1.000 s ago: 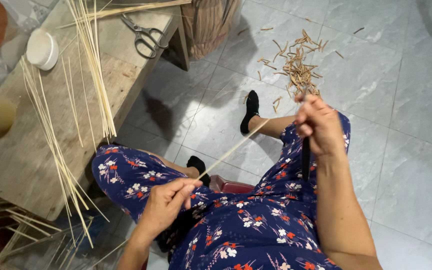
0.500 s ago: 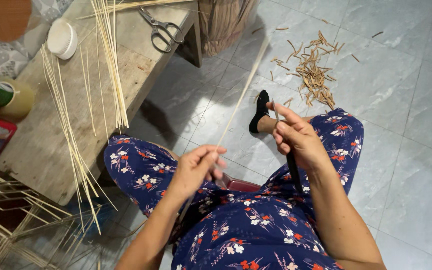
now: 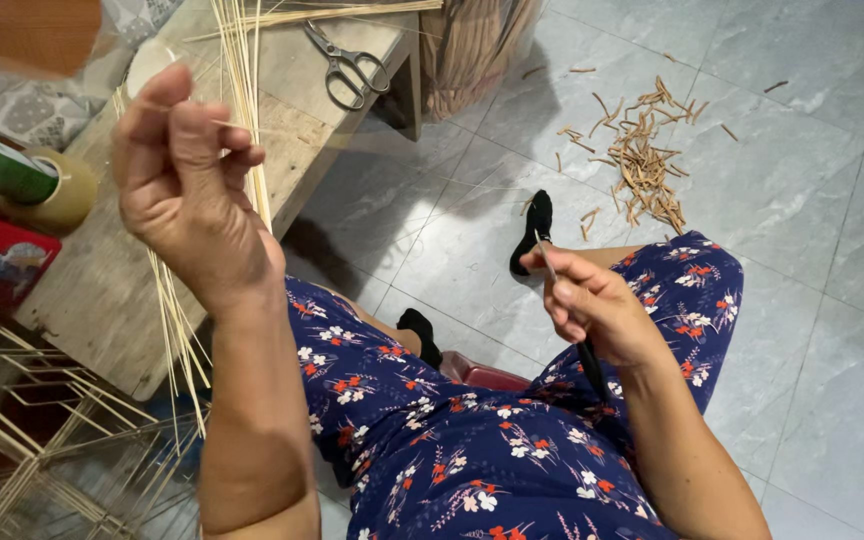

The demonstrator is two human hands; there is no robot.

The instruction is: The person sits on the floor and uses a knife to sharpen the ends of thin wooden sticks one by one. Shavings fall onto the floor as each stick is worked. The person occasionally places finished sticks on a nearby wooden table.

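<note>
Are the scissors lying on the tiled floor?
No, the scissors lie on the wooden bench, next to the thin bamboo strips, not on the tiled floor.

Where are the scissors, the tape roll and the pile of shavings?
scissors [image 3: 344, 66], head view, on the pivot.
tape roll [image 3: 64, 197], head view, on its outer side.
pile of shavings [image 3: 644, 165], head view, on the heap's middle.

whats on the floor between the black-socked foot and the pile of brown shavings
In the head view, between the black-socked foot and the pile of brown shavings lies grey tiled floor with only a few loose brown slivers scattered on it.
</note>
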